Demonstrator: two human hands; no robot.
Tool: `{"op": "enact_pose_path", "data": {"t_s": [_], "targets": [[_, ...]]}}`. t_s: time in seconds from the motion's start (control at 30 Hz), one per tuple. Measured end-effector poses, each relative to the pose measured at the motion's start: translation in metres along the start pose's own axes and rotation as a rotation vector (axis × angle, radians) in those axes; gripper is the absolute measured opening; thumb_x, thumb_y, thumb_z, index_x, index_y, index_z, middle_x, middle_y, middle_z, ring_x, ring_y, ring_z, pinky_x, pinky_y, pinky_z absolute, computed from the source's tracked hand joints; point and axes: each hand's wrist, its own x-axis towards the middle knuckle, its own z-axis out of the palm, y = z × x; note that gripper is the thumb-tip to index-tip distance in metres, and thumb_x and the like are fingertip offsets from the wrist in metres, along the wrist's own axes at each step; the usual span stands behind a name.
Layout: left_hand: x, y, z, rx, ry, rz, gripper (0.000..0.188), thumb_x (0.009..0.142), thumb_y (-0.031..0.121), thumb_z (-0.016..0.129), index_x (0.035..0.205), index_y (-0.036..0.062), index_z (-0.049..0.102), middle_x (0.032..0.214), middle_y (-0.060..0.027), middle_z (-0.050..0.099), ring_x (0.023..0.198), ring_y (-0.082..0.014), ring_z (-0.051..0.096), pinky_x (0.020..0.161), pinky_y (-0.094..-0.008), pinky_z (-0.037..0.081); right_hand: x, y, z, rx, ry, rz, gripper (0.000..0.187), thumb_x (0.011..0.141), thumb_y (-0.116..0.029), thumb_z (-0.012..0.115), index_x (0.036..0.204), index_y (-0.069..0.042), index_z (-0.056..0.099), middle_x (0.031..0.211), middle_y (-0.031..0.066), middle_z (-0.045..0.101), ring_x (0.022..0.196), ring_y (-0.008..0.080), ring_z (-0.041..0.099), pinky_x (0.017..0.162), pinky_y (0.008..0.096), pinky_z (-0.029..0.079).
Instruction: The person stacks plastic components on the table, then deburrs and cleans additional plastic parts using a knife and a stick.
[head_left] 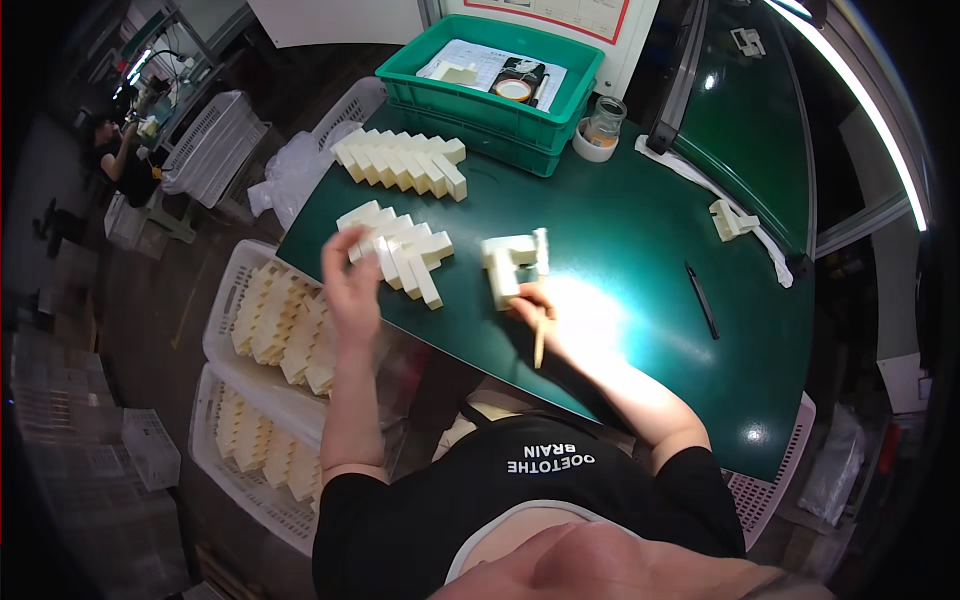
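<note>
My left hand (352,278) is at the left end of a row of cream angled plastic pieces (408,255), fingers apart and slightly curled; whether it touches them I cannot tell. My right hand (540,310) is closed over a thin wooden-handled stick tool (539,345) with a whitish upper end. Its fingers also meet the lower end of a cream bracket-shaped plastic part (500,272) in the middle of the green table. Farther back lies a second row of cream pieces (400,160), nested side by side.
A green crate (400,85) with papers and a tape roll stands at the back, beside a glass jar (605,118). A black pen (702,300) and a cream part (732,220) lie right. White baskets (235,290) of similar pieces stand left below the table edge. A person sits far left.
</note>
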Motion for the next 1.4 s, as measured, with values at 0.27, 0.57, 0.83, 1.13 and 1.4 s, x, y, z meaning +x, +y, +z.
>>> {"op": "enact_pose_path", "data": {"t_s": [0.27, 0.57, 0.83, 1.13, 1.4], "targets": [[0.014, -0.096, -0.051, 0.459, 0.093, -0.129, 0.043, 0.097, 0.013, 0.056, 0.138, 0.0057, 0.048, 0.125, -0.0128, 0.059, 0.110, -0.0206, 0.058, 0.097, -0.0324, 0.045, 0.057, -0.026, 0.083, 0.037, -0.194, -0.354, 0.017, 0.088, -0.011, 0.068, 0.103, -0.004, 0.070, 0.091, 0.0138, 0.070, 0.087, 0.0299, 0.068, 0.077, 0.0362, 0.053], [0.026, -0.073, -0.057, 0.664, 0.232, 0.119, 0.051, 0.089, 0.008, 0.064, 0.137, 0.0044, 0.046, 0.144, -0.0156, 0.037, 0.130, -0.0309, 0.044, 0.098, -0.0438, 0.047, 0.065, -0.021, 0.019, -0.194, -0.043, -0.564, 0.047, 0.084, -0.021, 0.072, 0.127, -0.010, 0.057, 0.112, 0.0151, 0.064, 0.103, 0.0329, 0.061, 0.090, 0.0409, 0.050], [-0.004, 0.003, 0.054, 0.095, -0.178, 0.216, 0.030, 0.088, -0.002, 0.057, 0.118, 0.0015, 0.058, 0.129, -0.0121, 0.052, 0.118, -0.0233, 0.053, 0.096, -0.0360, 0.048, 0.049, 0.071, -0.286, -1.108, 0.955, -0.065, 0.056, 0.070, -0.022, 0.083, 0.120, -0.009, 0.061, 0.121, 0.0143, 0.060, 0.117, 0.0322, 0.054, 0.091, 0.0458, 0.046], [-0.056, 0.027, 0.226, 0.172, -0.622, 0.428, 0.060, 0.077, 0.018, 0.075, 0.130, 0.0021, 0.053, 0.135, -0.0171, 0.049, 0.123, -0.0296, 0.051, 0.101, -0.0399, 0.045, -0.009, 0.067, -0.250, -0.225, 0.726, -0.038, 0.044, 0.079, -0.009, 0.077, 0.119, -0.005, 0.060, 0.104, 0.0063, 0.060, 0.095, 0.0171, 0.060, 0.081, 0.0319, 0.051], [-0.076, -0.001, 0.265, -0.134, -0.802, -0.034, 0.058, 0.082, 0.025, 0.075, 0.128, 0.0023, 0.047, 0.106, -0.0119, 0.062, 0.091, -0.0232, 0.066, 0.078, -0.0345, 0.056, -0.091, 0.038, -0.181, 0.114, 0.346, -0.065, 0.039, 0.085, -0.011, 0.073, 0.120, -0.003, 0.061, 0.109, 0.0090, 0.065, 0.097, 0.0187, 0.065, 0.091, 0.0335, 0.049]]}}
